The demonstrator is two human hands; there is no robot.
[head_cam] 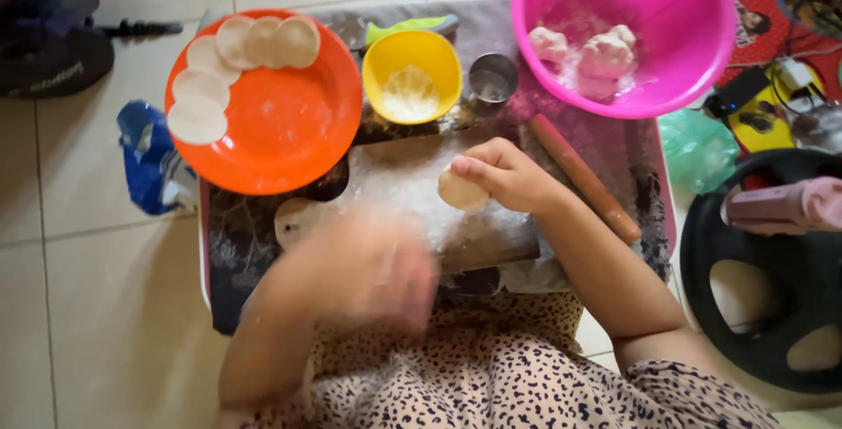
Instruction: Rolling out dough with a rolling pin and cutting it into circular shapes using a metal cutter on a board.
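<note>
Just under the right hand's [509, 175] fingertips sits the dough disc [460, 191].

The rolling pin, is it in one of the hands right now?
No, the rolling pin lies on the board beside the right hand, which holds a dough disc.

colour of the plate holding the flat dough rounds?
Orange plate, five pale dough rounds along its rim; head view.
</note>
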